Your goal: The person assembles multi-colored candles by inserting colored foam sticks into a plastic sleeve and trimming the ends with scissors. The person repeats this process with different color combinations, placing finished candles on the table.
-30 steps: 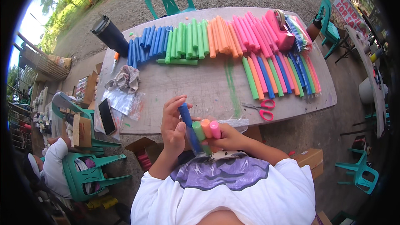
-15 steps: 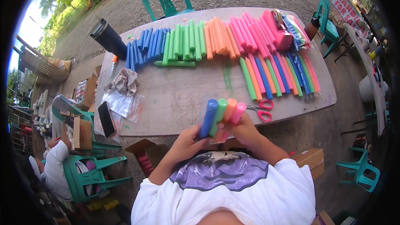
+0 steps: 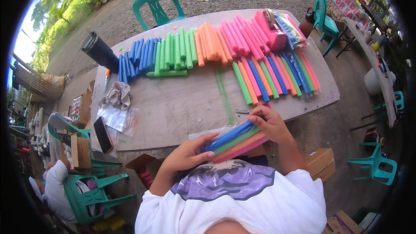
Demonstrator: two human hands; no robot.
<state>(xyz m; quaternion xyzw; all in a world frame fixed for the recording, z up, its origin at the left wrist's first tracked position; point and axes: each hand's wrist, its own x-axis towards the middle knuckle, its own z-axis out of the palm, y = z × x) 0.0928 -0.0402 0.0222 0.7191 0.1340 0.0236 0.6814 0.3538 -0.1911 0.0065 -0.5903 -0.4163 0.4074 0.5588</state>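
Note:
Just off the table's near edge I hold a pack of candles [image 3: 237,140], blue, green, orange and pink side by side in clear plastic. My left hand [image 3: 189,151] grips the left end, thumb along the near side. At the other end, the fingers of my right hand [image 3: 269,123] close over the candle tips. Scissors [image 3: 242,111] lie just beyond that hand, which hides most of their pink handles. Finished-looking rows of mixed-colour candles [image 3: 274,78] rest at the table's right. Behind run piles of blue candles [image 3: 138,56], green candles [image 3: 177,51], orange candles [image 3: 211,43] and pink candles [image 3: 246,37].
On the table [image 3: 182,99] stand a dark tumbler [image 3: 99,52] and a pink tape dispenser [image 3: 271,30]. Clear plastic bags [image 3: 117,119], a crumpled cloth [image 3: 118,95] and a phone [image 3: 103,134] lie at left. Another person [image 3: 60,190] sits beyond, near green chairs [image 3: 93,186].
The candle pack has gone from nearly upright to lying sideways. My right hand has moved to its right end, now covering the scissor handles; the view has shifted slightly.

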